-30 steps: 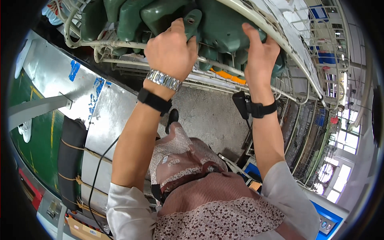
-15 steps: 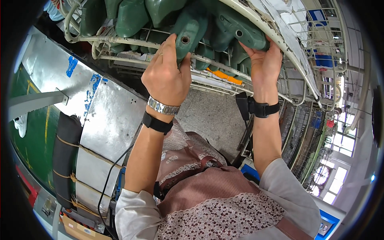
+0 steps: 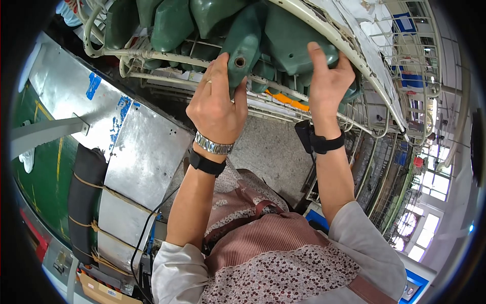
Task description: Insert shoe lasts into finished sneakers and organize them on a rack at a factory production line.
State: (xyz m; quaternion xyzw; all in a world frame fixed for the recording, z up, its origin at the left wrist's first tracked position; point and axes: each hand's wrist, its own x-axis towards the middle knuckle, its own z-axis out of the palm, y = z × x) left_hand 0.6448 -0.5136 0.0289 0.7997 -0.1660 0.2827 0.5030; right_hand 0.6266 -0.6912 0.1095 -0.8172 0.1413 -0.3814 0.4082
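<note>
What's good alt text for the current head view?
A person's left hand grips a green form with a round hole, the right hand a second green form, in a cream wire rack. A metal surface lies left, a floral apron below.

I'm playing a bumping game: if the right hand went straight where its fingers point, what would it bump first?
The large green form in the right hand lies first in line. Beyond that, probably the cream metal rail, though depth is hard to judge here.

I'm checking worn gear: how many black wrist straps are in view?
2: one black strap on the left wrist, another black strap on the right wrist.
</note>
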